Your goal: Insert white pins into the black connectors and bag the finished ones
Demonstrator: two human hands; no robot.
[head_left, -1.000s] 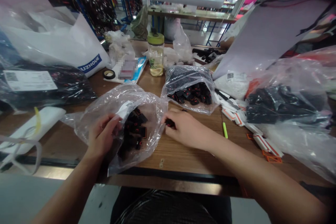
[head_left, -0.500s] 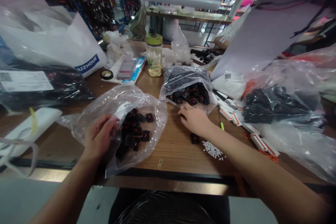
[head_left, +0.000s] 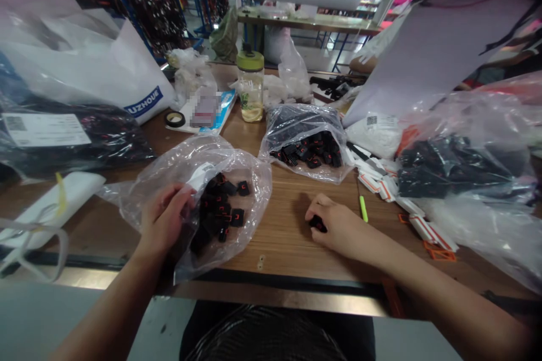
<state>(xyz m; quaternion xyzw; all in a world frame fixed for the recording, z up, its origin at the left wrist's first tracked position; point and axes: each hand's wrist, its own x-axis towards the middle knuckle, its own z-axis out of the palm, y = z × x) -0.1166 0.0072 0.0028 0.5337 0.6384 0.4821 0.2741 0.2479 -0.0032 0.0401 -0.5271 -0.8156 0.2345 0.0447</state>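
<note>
My left hand (head_left: pixel 167 217) pinches the edge of a clear plastic bag (head_left: pixel 256 194), which lies open on the wooden bench. Inside it are several small black plastic parts (head_left: pixel 222 208) with orange-red marks. To the right, my right hand (head_left: pixel 334 223) has its fingers closed around a single black part (head_left: pixel 317 223) of the same look, low over the bench top. Behind, a second clear bag (head_left: pixel 305 115) holds many more of these black parts, some near its mouth. The small white pieces seen earlier are hidden by my right hand and forearm.
A green-lidded bottle (head_left: pixel 250 87) and a roll of black tape (head_left: pixel 174 119) stand at the back. At right are a bright green tool (head_left: pixel 363 208), white-and-orange pieces (head_left: pixel 432 231) and a bag of dark parts (head_left: pixel 466 166). A white device (head_left: pixel 59 203) lies left.
My right hand has moved back towards me and to the right, from near the second bag to the lone black part, and closed on it. My left hand keeps its hold.
</note>
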